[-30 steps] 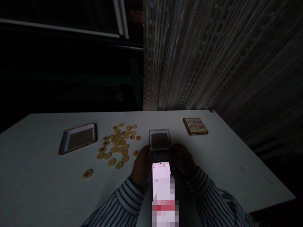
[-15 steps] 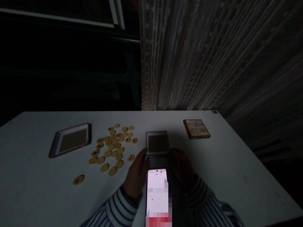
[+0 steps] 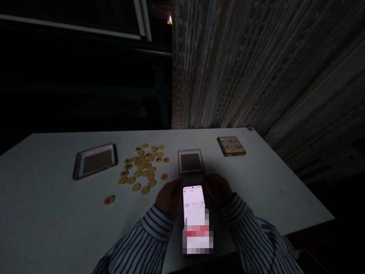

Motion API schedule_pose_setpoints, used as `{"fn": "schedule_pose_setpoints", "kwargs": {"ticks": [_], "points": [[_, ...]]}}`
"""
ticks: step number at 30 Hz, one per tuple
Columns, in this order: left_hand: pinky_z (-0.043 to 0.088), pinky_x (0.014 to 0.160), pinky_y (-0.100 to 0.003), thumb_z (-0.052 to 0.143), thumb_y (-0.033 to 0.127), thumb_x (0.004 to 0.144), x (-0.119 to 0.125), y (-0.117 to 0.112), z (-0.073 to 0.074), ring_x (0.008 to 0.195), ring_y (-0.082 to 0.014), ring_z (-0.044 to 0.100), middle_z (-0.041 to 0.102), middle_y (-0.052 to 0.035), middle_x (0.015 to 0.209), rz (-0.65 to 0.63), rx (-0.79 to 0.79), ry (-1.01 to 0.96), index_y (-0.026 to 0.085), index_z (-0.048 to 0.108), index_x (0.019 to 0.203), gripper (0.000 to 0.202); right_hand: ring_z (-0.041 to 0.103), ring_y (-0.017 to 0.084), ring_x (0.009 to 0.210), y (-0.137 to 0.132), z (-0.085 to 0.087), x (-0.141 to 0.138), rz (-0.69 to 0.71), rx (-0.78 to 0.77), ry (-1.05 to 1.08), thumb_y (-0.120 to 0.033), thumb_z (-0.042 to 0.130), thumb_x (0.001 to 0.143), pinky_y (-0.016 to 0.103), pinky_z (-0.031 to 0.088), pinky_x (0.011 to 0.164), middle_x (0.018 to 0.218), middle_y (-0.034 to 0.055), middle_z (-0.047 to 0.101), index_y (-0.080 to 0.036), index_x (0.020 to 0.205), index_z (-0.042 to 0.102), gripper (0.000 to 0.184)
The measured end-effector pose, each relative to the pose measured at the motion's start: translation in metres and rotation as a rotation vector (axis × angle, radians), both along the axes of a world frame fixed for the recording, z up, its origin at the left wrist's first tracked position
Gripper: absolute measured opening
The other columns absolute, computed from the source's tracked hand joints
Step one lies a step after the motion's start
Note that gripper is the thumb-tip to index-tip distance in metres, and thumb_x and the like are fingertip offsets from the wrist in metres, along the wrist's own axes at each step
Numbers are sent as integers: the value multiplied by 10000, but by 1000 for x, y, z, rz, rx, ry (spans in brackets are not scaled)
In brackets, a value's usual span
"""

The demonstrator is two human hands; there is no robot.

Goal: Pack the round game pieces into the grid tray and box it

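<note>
My left hand [image 3: 169, 196] rests on the table left of a lit phone [image 3: 194, 198], its fingers curled together with nothing visible in them. On the phone's other side lies my right hand [image 3: 220, 189], also closed, its fingertips close to the near right corner of a small open box [image 3: 179, 161]. That shallow box has a light rim and a brown bottom. A gap shows between my left fingers and the box. Round wooden xiangqi pieces [image 3: 138, 173] are spread to the left, several with red or black characters; one piece [image 3: 109, 199] lies apart, nearer me.
A larger open tray or lid [image 3: 75, 167] stands at the left. At the right rear is a flat, printed box or lid [image 3: 231, 146]. A striped curtain [image 3: 211, 76] hangs behind the white table [image 3: 256, 190]. The room is dark; the phone screen is partly pixelated.
Both hands have drawn back slightly toward me from the sides of the small box. The view has shifted, so everything on the table sits higher in the picture.
</note>
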State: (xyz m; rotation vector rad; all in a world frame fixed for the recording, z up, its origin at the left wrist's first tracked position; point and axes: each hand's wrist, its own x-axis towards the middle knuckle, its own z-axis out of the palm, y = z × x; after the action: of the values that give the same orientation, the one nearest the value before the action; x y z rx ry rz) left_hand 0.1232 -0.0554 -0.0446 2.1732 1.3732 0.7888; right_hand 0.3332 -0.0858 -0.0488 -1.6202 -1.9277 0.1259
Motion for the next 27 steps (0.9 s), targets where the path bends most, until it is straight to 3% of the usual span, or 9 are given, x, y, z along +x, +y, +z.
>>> {"fn": "schedule_pose_setpoints", "kwargs": {"ticks": [8, 17, 19, 23, 27], "points": [[505, 760, -330, 394, 225, 789, 2, 0, -2, 833, -189, 635, 696, -58, 885, -62, -23, 56, 189, 652, 961, 313, 593, 165, 780, 0, 1, -4, 164, -65, -61, -179, 468, 821, 300, 451, 714, 863, 59, 655, -191, 901, 651, 200], [506, 756, -344, 392, 288, 809, 0, 0, -2, 852, -206, 635, 690, -64, 911, -53, -80, 33, 191, 651, 969, 320, 597, 171, 780, -1, 1, -5, 175, -57, -10, -190, 473, 820, 315, 466, 727, 842, 61, 658, -181, 895, 652, 195], [502, 781, -349, 393, 289, 815, 0, 1, -4, 882, -205, 628, 683, -70, 950, -17, -70, -2, 182, 634, 1000, 322, 601, 169, 786, 0, 0, -4, 125, -22, 36, -201, 432, 841, 308, 481, 726, 846, 71, 657, -174, 907, 641, 220], [454, 899, -374, 396, 278, 830, 5, 7, -8, 1041, -204, 564, 616, -97, 1122, 32, -1, -114, 154, 540, 1134, 358, 603, 187, 836, 8, -2, -2, -111, 91, 149, -232, 400, 855, 326, 509, 735, 917, 110, 642, -141, 1072, 566, 288], [423, 948, -402, 366, 271, 851, 12, 11, -10, 1132, -212, 505, 558, -132, 1207, 32, 2, -131, 124, 479, 1202, 397, 562, 215, 967, 15, -5, -2, -94, 114, 66, -209, 400, 845, 382, 484, 839, 1035, 132, 605, -134, 1148, 528, 338]]}}
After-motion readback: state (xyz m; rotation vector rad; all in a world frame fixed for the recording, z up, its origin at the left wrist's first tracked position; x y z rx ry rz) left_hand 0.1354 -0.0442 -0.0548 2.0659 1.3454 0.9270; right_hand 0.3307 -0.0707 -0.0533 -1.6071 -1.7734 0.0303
